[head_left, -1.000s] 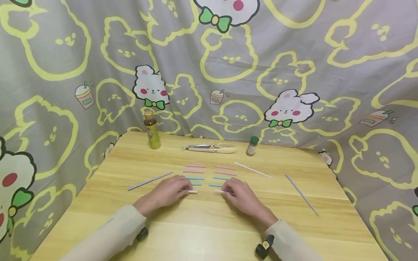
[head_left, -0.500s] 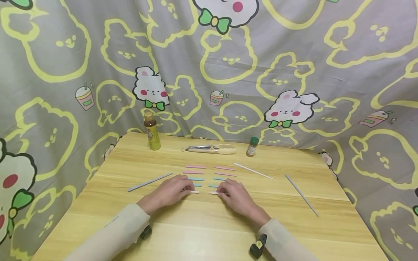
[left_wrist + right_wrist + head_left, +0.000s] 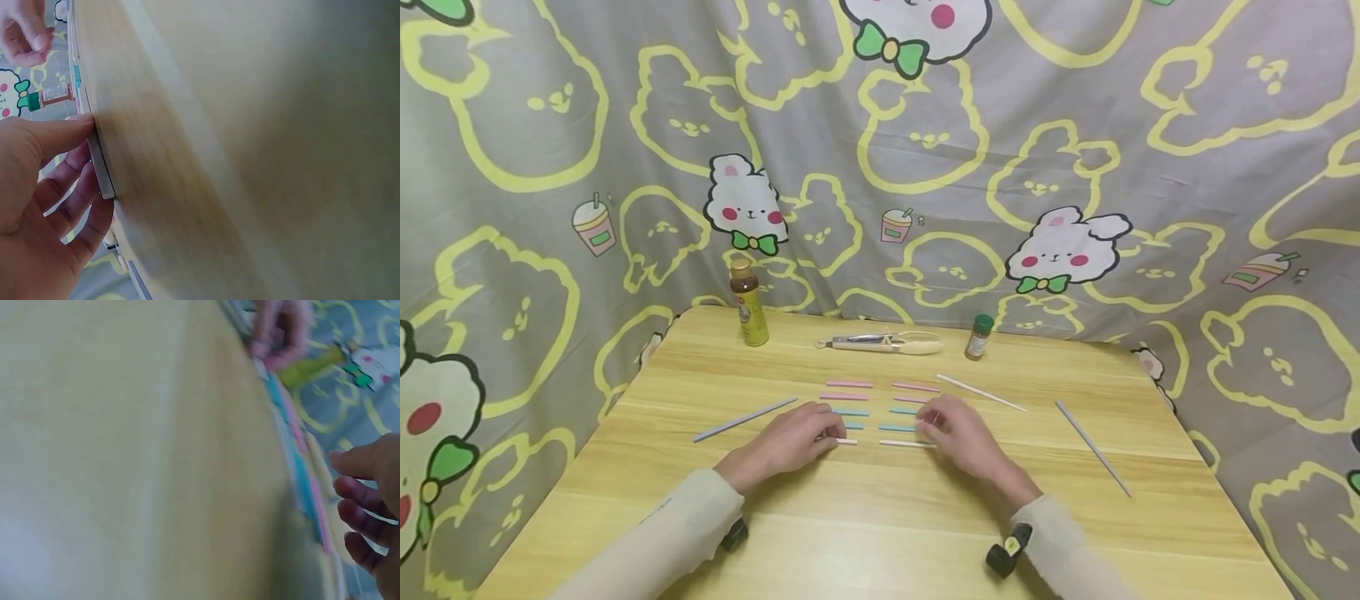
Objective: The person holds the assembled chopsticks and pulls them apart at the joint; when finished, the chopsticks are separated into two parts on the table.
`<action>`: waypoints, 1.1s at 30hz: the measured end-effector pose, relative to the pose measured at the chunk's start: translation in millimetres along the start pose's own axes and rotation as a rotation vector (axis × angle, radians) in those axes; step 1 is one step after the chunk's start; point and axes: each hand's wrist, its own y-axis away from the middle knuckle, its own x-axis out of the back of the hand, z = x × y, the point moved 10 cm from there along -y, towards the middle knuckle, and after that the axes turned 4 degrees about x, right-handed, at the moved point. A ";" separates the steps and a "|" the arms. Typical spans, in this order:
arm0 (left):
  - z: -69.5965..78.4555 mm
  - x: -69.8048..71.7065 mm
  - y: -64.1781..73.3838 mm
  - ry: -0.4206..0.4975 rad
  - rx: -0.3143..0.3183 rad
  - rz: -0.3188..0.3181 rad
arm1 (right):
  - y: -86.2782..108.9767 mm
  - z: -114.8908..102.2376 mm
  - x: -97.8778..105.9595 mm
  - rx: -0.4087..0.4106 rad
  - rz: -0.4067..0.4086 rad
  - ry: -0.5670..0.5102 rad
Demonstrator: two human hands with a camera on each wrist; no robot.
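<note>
The right hand (image 3: pixel 961 437) has drawn back from a white stick (image 3: pixel 901 443), its fingers (image 3: pixel 370 523) parted, holding nothing; the left hand (image 3: pixel 793 437) pinches another white stick (image 3: pixel 102 169) on the desk (image 3: pixel 850 533).

This looks like a curtained-off nook, homely in style; the room around it cannot be told. A grey cartoon-print curtain (image 3: pixel 820 133) fills the head view's top and both sides, behind a wood-grain table (image 3: pixel 865 533) at lower centre. Near the far edge, mid-frame, a bottle (image 3: pixel 752 317), tongs (image 3: pixel 863 343) and a green-capped jar (image 3: pixel 979 338) suggest a kitchen.
</note>
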 end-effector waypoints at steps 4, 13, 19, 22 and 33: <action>-0.3 -0.4 -0.5 -0.007 -0.001 0.002 | -3.7 27.1 34.5 -0.058 0.068 -0.005; -1.3 -1.2 -1.0 -0.018 0.008 -0.006 | 3.1 91.1 78.5 -0.188 0.099 0.062; -0.4 -1.0 -0.7 -0.013 0.010 -0.008 | 5.3 107.9 76.4 -0.206 0.075 0.074; -0.2 -1.0 -0.6 -0.015 0.010 -0.007 | 4.9 114.0 70.4 -0.207 0.066 0.092; -1.4 -2.6 -0.3 -0.021 0.008 -0.009 | 7.4 125.4 63.1 -0.248 0.104 0.130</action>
